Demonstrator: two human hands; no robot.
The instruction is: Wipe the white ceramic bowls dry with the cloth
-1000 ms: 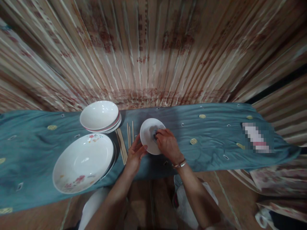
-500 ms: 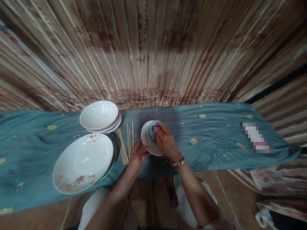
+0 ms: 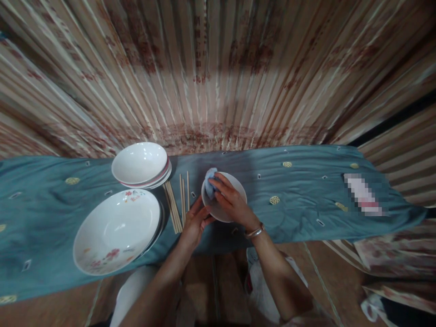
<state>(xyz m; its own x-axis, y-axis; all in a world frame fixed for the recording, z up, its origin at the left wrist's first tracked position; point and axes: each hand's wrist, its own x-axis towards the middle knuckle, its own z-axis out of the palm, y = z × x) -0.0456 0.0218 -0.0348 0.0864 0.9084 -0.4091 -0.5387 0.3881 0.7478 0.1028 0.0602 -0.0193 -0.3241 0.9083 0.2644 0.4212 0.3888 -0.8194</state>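
My left hand (image 3: 196, 221) grips the near left rim of a small white bowl (image 3: 238, 185), thumb over the edge and fingers beneath. Pressed in my right hand (image 3: 234, 200) is a light blue cloth (image 3: 210, 182), which lies against the bowl's far left inner wall and rim. The right hand covers part of the bowl's inside. Just left of the bowl, several wooden chopsticks (image 3: 173, 206) lie on the cloth-covered table, some bundled and some apart.
A stack of white bowls (image 3: 139, 163) stands at the back left, with larger flower-patterned bowls (image 3: 117, 231) stacked in front. The green tablecloth (image 3: 289, 218) has yellow pineapple prints. A blurred-out pinkish item (image 3: 363, 193) lies at the right. Pleated curtains (image 3: 218, 81) hang behind.
My right hand has slid the blue cloth left along the inside of the bowl to its far left rim. The left hand keeps its hold on the bowl.
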